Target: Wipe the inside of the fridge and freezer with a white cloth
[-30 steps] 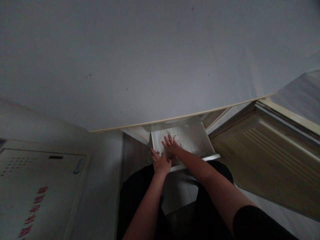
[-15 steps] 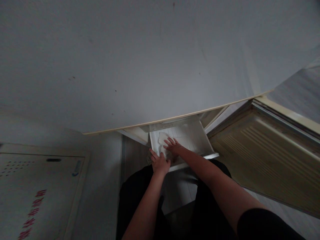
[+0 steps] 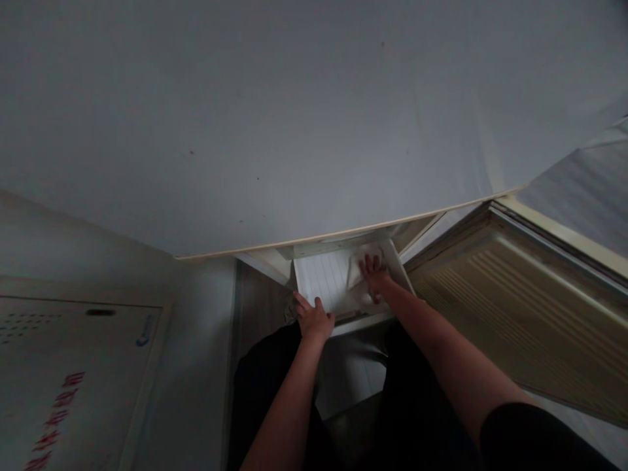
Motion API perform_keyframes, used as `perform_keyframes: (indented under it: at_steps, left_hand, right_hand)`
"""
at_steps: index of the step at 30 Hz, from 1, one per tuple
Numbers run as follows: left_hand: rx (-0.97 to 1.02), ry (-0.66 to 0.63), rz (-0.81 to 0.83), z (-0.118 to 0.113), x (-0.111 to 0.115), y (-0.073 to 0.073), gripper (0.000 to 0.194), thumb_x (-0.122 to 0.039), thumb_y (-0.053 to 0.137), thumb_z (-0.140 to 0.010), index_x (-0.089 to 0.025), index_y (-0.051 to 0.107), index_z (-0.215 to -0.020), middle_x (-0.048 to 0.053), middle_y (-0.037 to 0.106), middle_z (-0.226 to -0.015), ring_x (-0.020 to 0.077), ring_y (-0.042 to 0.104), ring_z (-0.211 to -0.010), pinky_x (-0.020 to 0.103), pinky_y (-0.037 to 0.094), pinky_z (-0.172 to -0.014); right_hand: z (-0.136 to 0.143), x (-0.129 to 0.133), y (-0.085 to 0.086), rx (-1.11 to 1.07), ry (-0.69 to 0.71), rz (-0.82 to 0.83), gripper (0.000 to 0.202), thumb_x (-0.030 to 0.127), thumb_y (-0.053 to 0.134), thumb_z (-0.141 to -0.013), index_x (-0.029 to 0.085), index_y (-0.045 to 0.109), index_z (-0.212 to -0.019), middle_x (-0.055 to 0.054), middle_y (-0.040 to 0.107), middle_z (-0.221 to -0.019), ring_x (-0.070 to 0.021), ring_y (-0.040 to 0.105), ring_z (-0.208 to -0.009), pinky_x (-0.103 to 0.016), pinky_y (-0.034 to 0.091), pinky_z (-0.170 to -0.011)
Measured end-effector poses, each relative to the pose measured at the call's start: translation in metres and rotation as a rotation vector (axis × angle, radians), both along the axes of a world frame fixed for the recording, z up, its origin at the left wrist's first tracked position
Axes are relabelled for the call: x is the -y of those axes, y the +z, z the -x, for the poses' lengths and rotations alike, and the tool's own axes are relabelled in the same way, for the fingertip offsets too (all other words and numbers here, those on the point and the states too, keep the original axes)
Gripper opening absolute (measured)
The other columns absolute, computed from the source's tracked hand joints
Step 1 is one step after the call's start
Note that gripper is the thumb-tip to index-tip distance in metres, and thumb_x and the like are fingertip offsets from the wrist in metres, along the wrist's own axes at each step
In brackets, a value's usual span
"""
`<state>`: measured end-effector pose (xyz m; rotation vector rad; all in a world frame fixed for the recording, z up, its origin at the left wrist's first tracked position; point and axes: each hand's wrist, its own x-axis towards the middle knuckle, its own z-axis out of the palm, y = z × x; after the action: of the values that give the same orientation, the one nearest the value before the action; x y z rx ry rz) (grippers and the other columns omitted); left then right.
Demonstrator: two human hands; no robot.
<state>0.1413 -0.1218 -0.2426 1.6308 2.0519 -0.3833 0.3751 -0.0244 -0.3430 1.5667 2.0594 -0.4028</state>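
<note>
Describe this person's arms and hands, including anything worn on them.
The left hand and right hand are gloveless, with no watch or bracelet visible. A black sleeve leaves the right forearm bare; the left forearm shows no sleeve.

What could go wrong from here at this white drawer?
The pulled-out white rectangular drawer might tip or shift if the right hand presses hard. The thin white cloth or tissue might bunch under that hand. The right forearm might knock the open yellowish ribbed door panel beside it.
</note>
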Motion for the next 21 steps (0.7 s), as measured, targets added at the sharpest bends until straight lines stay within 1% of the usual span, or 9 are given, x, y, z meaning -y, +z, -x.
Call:
perform_keyframes:
  at_steps: [2,4,5,8,11,14,16,19,21]
  left_hand:
    - [-0.002,0.004,0.0,0.0,0.0,-0.001,0.061,-0.039,0.06,-0.092,-0.015,0.047,-0.146,0.026,-0.002,-0.172,0.0441,0.036,-0.148,0.05,0.041,-0.114]
    - [-0.001,0.006,0.001,0.0,0.0,-0.002,0.061,-0.04,0.06,-0.092,-0.017,0.047,-0.146,0.026,-0.002,-0.172,0.0445,0.035,-0.149,0.05,0.041,-0.113]
    - [0.001,0.006,0.0,0.0,0.0,-0.002,0.061,-0.04,0.06,-0.092,-0.017,0.047,-0.147,0.026,-0.002,-0.173,0.0443,0.035,-0.149,0.05,0.041,-0.113]
    - [0.006,0.007,-0.002,0.001,0.0,-0.003,0.062,-0.041,0.06,-0.092,-0.019,0.046,-0.148,0.025,-0.003,-0.173,0.0439,0.033,-0.15,0.049,0.04,-0.114]
    - [0.007,0.011,-0.007,0.0,0.001,-0.002,0.063,-0.04,0.061,-0.092,-0.016,0.046,-0.148,0.027,-0.005,-0.172,0.0446,0.031,-0.152,0.049,0.039,-0.115]
    - [0.004,0.019,-0.012,0.0,0.001,-0.001,0.065,-0.039,0.061,-0.092,-0.017,0.044,-0.15,0.026,-0.003,-0.173,0.0438,0.033,-0.151,0.049,0.04,-0.115]
    - [0.004,0.024,-0.014,-0.001,0.001,-0.001,0.066,-0.04,0.061,-0.092,-0.019,0.043,-0.152,0.024,-0.002,-0.173,0.0435,0.032,-0.151,0.048,0.041,-0.114]
    - [0.007,0.028,-0.013,-0.001,0.001,-0.002,0.068,-0.041,0.06,-0.093,-0.021,0.04,-0.154,0.023,0.0,-0.174,0.0434,0.03,-0.153,0.049,0.042,-0.113]
    - [0.009,0.033,-0.009,-0.001,0.001,-0.004,0.069,-0.042,0.059,-0.094,-0.02,0.037,-0.156,0.024,-0.001,-0.174,0.0438,0.029,-0.153,0.05,0.041,-0.114]
  right_hand:
    - [0.009,-0.002,-0.002,-0.109,0.187,0.015,0.163,0.01,0.1,-0.033,0.015,0.013,-0.171,-0.025,-0.011,-0.17,-0.053,-0.007,-0.156,-0.069,0.021,-0.121]
    - [0.015,-0.005,-0.003,-0.23,0.358,0.038,0.161,0.008,0.1,-0.03,0.018,0.02,-0.17,-0.023,-0.005,-0.172,-0.0507,-0.006,-0.157,-0.065,0.02,-0.124]
    - [0.018,-0.006,-0.002,-0.282,0.419,0.045,0.16,0.007,0.1,-0.031,0.018,0.022,-0.169,-0.023,-0.002,-0.172,-0.0505,-0.003,-0.158,-0.064,0.021,-0.124]
    - [0.029,-0.009,0.004,-0.357,0.498,0.069,0.153,0.01,0.102,-0.035,0.02,0.028,-0.168,-0.023,0.004,-0.172,-0.0494,0.001,-0.158,-0.063,0.021,-0.125]
    - [0.045,-0.008,0.009,-0.402,0.51,0.057,0.143,0.023,0.104,-0.043,0.021,0.032,-0.167,-0.022,0.007,-0.172,-0.0496,0.004,-0.158,-0.066,0.018,-0.125]
    - [0.073,-0.003,0.009,-0.419,0.531,0.021,0.131,0.037,0.102,-0.055,0.019,0.034,-0.166,-0.021,0.01,-0.172,-0.0493,0.006,-0.158,-0.068,0.014,-0.125]
    - [0.097,-0.001,0.005,-0.409,0.567,0.023,0.126,0.036,0.101,-0.057,0.021,0.038,-0.165,-0.019,0.011,-0.173,-0.0481,0.006,-0.159,-0.066,0.014,-0.126]
    - [0.133,0.002,-0.001,-0.389,0.508,0.012,0.092,0.03,0.083,-0.081,0.026,0.042,-0.163,-0.011,0.016,-0.174,-0.0414,0.008,-0.161,-0.064,0.015,-0.128]
    - [0.151,0.005,-0.004,-0.368,0.422,0.0,0.079,0.024,0.069,-0.09,0.023,0.042,-0.164,-0.01,0.017,-0.173,-0.0386,0.008,-0.161,-0.063,0.015,-0.129]
